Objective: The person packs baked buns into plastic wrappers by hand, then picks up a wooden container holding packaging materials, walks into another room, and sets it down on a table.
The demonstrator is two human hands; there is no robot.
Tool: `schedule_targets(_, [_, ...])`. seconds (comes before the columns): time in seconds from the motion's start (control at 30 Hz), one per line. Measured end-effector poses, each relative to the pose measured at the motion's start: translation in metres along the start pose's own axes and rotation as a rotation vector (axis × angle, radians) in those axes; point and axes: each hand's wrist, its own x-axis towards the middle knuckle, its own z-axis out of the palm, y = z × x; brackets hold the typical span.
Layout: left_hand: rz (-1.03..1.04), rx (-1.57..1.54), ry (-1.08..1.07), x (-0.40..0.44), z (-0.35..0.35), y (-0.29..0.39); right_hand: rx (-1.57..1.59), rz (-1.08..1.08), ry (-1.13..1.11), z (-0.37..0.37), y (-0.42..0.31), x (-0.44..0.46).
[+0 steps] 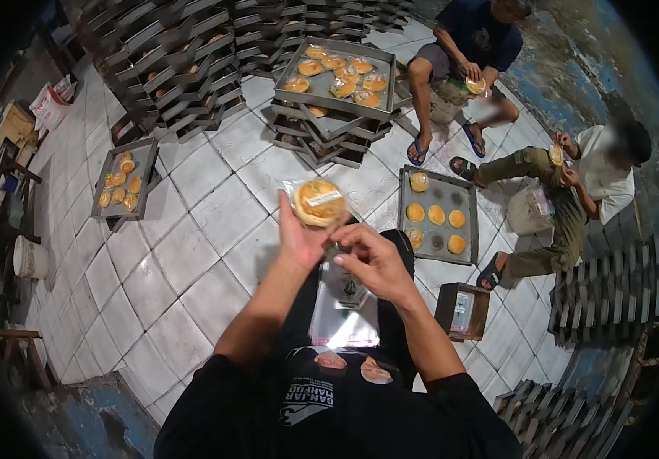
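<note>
A round golden bun (pixel 319 203) in a clear plastic bag with a white printed label rests on my left hand (pixel 303 233). The palm is turned up and the fingers hold the bag from below and the side. My right hand (pixel 371 264) is just beside it, fingers curled in a pinch near the lower edge of the bag. What the fingertips hold, if anything, is too small to make out. Below them, a stack of clear printed plastic bags (pixel 345 317) lies on my lap.
A tray of bagged buns (pixel 333 105) tops a tray stack ahead. Another tray (pixel 440 252) of buns lies at right, near a small box (pixel 481 317). A third tray (pixel 146 180) is at left. Two co-workers (pixel 490 38) sit at right, each handling a bun. Stacked trays (pixel 169 69) stand behind.
</note>
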Motion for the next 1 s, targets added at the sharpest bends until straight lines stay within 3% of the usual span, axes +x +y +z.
schedule_targets(0.07, [-0.098, -0.010, -0.015, 0.009, -0.008, -0.018, -0.194, -0.186, -0.083, 0.011, 0.031, 0.006])
schedule_targets(0.17, [-0.079, -0.037, 0.012, 0.029, -0.032, -0.016, 0.384, 0.254, -0.351, 0.006, 0.002, -0.016])
schedule_targets(0.2, [0.026, 0.035, 0.044, 0.019, -0.018, -0.006, 0.425, 0.049, -0.534, -0.004, -0.014, -0.027])
schedule_targets(0.23, [0.021, 0.002, 0.077, 0.007, -0.013, 0.004, 0.743, 0.293, -0.781, -0.010, -0.019, -0.039])
schedule_targets(0.3, [-0.001, -0.057, 0.130, -0.008, -0.006, 0.022, 0.606, 0.014, -0.300, -0.003, 0.011, -0.035])
schedule_targets(0.33, [-0.040, 0.015, 0.050, -0.020, -0.002, 0.018, -0.056, 0.049, 0.124, -0.006, 0.014, -0.028])
schedule_targets(0.37, [-0.114, 0.015, -0.083, -0.038, 0.005, 0.005, -0.337, -0.154, 0.205, -0.007, 0.011, -0.023])
schedule_targets(0.4, [-0.239, 0.071, -0.075, -0.053, 0.016, 0.001, -0.635, -0.331, 0.348, -0.008, 0.007, -0.018])
schedule_targets(0.43, [-0.358, 0.122, -0.059, -0.060, 0.021, -0.002, -0.588, -0.402, 0.316, -0.006, -0.001, -0.018])
schedule_targets(0.47, [-0.375, 0.062, -0.185, -0.046, -0.012, -0.002, -0.598, -0.460, 0.286, -0.004, -0.009, -0.016])
schedule_targets(0.57, [0.148, 0.661, -0.007, -0.029, -0.008, -0.001, -0.365, -0.038, 0.259, -0.017, 0.014, 0.000])
schedule_targets(0.6, [-0.006, 0.519, -0.113, -0.021, -0.019, -0.001, -0.262, 0.063, 0.356, -0.018, 0.041, 0.007])
schedule_targets(0.63, [-0.002, 0.541, -0.226, -0.021, -0.015, -0.005, -0.287, 0.138, 0.356, -0.025, 0.058, 0.011])
schedule_targets(0.7, [0.264, 0.766, -0.069, -0.021, -0.006, -0.017, -0.006, 0.346, 0.352, -0.029, 0.061, 0.019])
schedule_targets(0.8, [0.642, 0.927, -0.095, 0.003, -0.028, -0.025, -0.062, 0.217, 0.320, -0.029, 0.061, 0.021])
schedule_targets(0.9, [0.595, 0.717, -0.033, -0.006, 0.003, -0.021, -0.309, -0.084, 0.389, -0.025, 0.013, 0.021])
schedule_targets(1.0, [0.541, 0.755, 0.060, -0.001, 0.016, -0.011, -0.141, 0.186, 0.312, -0.035, 0.015, 0.035])
